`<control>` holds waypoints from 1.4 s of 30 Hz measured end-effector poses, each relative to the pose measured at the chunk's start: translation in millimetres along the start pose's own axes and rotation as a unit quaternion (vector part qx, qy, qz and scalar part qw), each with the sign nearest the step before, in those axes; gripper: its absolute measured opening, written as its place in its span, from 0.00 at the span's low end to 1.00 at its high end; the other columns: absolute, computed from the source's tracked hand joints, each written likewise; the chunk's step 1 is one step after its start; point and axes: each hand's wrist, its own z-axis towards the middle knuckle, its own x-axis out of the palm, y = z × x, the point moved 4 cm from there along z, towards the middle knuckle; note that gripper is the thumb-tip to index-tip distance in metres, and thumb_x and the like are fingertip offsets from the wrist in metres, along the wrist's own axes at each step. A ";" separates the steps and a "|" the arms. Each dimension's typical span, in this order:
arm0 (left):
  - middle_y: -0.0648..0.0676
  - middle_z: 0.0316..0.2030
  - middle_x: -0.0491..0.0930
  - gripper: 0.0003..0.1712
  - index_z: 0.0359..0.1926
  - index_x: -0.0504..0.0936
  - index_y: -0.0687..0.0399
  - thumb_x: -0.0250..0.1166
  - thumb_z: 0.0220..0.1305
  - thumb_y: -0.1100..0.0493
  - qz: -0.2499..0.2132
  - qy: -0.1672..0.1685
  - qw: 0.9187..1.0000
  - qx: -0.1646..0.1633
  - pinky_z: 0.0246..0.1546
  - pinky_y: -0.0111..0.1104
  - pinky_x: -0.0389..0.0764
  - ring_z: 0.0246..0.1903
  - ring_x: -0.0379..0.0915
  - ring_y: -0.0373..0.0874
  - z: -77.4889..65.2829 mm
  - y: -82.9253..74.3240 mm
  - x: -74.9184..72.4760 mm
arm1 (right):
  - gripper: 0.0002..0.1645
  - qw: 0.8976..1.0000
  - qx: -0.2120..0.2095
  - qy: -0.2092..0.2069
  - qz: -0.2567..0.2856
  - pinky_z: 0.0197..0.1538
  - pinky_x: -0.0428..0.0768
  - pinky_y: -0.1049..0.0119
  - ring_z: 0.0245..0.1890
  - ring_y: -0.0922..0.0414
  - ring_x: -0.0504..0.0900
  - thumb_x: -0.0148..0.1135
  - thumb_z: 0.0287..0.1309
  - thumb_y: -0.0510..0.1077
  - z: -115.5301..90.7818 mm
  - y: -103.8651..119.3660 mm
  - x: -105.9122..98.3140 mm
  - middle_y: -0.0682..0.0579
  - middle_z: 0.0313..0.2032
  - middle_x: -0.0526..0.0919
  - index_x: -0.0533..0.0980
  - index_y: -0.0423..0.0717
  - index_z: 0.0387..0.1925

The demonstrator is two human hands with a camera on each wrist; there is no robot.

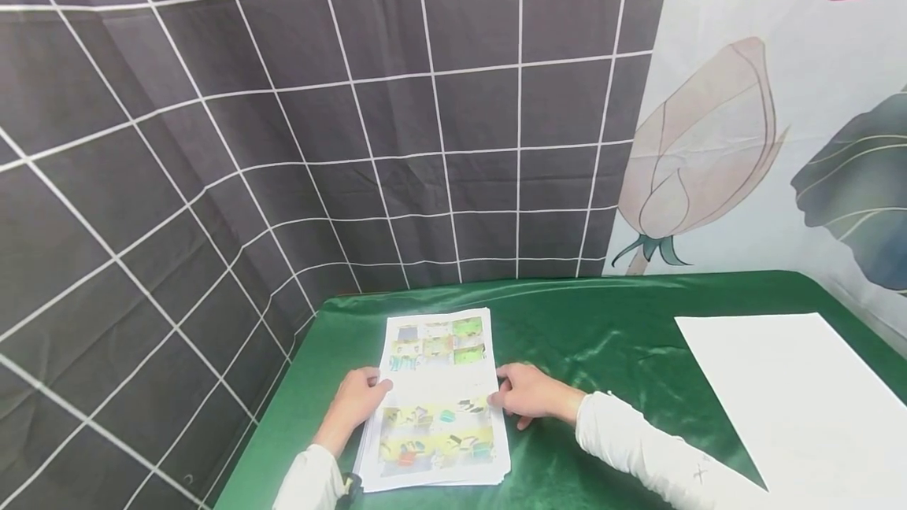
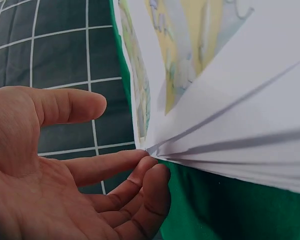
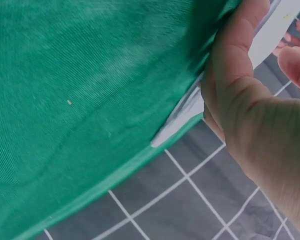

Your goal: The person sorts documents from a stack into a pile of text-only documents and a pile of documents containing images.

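Note:
A stack of printed paper sheets (image 1: 441,386) with coloured pictures lies on the green-covered table between both hands. My left hand (image 1: 357,398) is at the stack's left edge. In the left wrist view its thumb (image 2: 72,106) stands raised off the paper, while the fingertips touch the side of the sheets (image 2: 230,135), whose edges fan slightly apart. My right hand (image 1: 533,393) rests against the right edge of the stack. Its fingers (image 3: 235,60) lie along the paper's side in the right wrist view, with the thumb (image 3: 296,67) held away.
A large blank white sheet (image 1: 794,400) lies on the right part of the table. The green cloth (image 1: 602,337) shows a few wrinkles. Behind and to the left hangs a dark grid-patterned curtain (image 1: 475,116); a flower-printed cloth (image 1: 701,156) hangs at the right.

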 end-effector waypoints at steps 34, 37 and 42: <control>0.60 0.32 0.82 0.17 0.49 0.75 0.67 0.62 0.58 0.65 -0.178 -0.002 0.983 0.038 0.25 0.38 0.81 0.24 0.78 0.46 7.3 -37.0 4.8 | 0.06 0.986 0.040 -0.162 -0.017 0.16 0.73 0.65 0.16 0.55 0.76 0.57 0.60 0.43 -22.7 -10.1 -56.2 0.53 0.15 0.76 0.75 0.44 0.32; 0.60 0.30 0.82 0.14 0.45 0.76 0.69 0.62 0.60 0.64 -0.192 0.001 0.980 0.045 0.24 0.37 0.81 0.22 0.78 0.47 8.4 -43.7 5.6 | 0.06 0.985 0.038 -0.166 -0.001 0.17 0.73 0.64 0.17 0.56 0.76 0.57 0.61 0.43 -26.4 -12.8 -65.8 0.53 0.17 0.77 0.76 0.43 0.33; 0.59 0.25 0.82 0.11 0.41 0.76 0.69 0.62 0.59 0.65 -0.216 0.040 0.974 0.058 0.24 0.38 0.82 0.20 0.80 0.47 12.5 -59.7 19.3 | 0.08 0.984 0.047 -0.174 0.014 0.17 0.72 0.64 0.16 0.56 0.77 0.55 0.63 0.43 -43.5 -22.6 -85.6 0.51 0.20 0.77 0.75 0.41 0.37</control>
